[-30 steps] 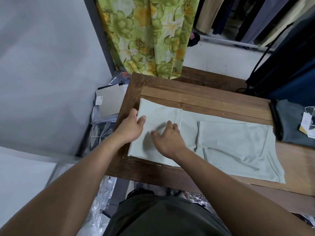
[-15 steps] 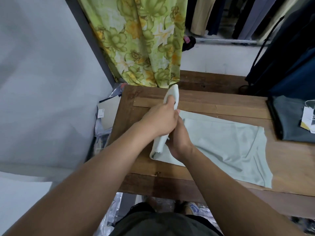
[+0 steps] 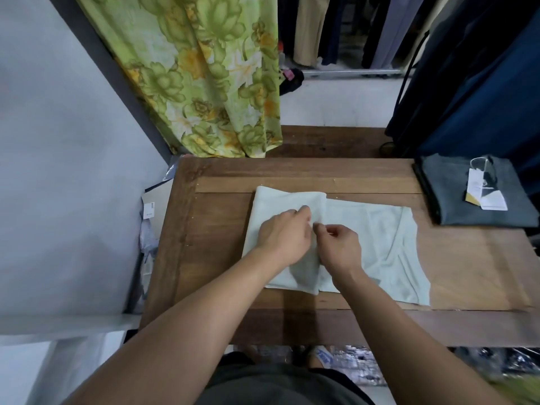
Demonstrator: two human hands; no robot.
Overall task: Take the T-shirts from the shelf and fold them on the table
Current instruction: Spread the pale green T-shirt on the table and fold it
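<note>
Pale green T-shirt [image 3: 377, 247] lies flat on wooden table [image 3: 210, 229], left part folded over into doubled panel. Both forearms reach forward from bottom of view, converging over fold. Left hand [image 3: 285, 236] palm down on folded panel, fingers curled toward fold edge. Right hand [image 3: 339, 247] just beside it, thumb and forefinger pinched at cloth; real grip unclear. Folded dark grey shirt [image 3: 473, 197] with paper tag [image 3: 483, 191] sits at table's far right corner. Floral curtain [image 3: 204, 71] hangs behind.

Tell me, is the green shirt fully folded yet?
Partly folded: the green shirt has its left end doubled over, the right part lying single and flat.
</note>
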